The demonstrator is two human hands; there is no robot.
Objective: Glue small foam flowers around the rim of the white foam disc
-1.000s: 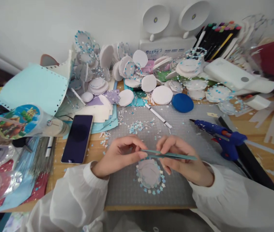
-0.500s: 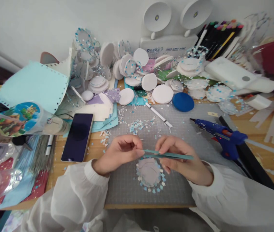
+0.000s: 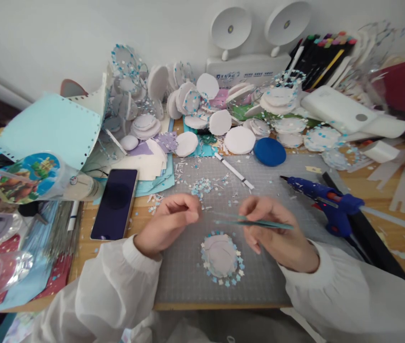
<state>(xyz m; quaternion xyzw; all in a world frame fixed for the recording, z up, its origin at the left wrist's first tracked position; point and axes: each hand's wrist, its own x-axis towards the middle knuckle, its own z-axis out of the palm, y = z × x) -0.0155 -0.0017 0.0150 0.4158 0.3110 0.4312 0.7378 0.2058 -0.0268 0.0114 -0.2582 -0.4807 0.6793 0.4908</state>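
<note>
My right hand (image 3: 274, 228) is closed round teal tweezers (image 3: 265, 223), whose thin arms stand a little apart and point left. To the left, my left hand (image 3: 174, 219) has thumb and fingertips pinched together, clear of the tweezer tips. Whatever may be in that pinch is too small to make out. Below both hands a pale round disc (image 3: 220, 255) lies on the grey cutting mat (image 3: 184, 286), ringed by small blue and white star-like pieces. Beyond the hands is a scatter of tiny blue and white paper pieces (image 3: 202, 186).
A blue glue gun (image 3: 331, 197) lies at right with its cord. At left are a phone (image 3: 115, 205) and a plastic cup (image 3: 34, 176). Several white discs (image 3: 240, 139), a blue round lid (image 3: 269, 151) and a white pen (image 3: 234, 170) sit toward the back.
My hands have moved apart: the left slightly left, off the tweezer tips, and the right slightly right with the tweezers. The ringed disc stays in place.
</note>
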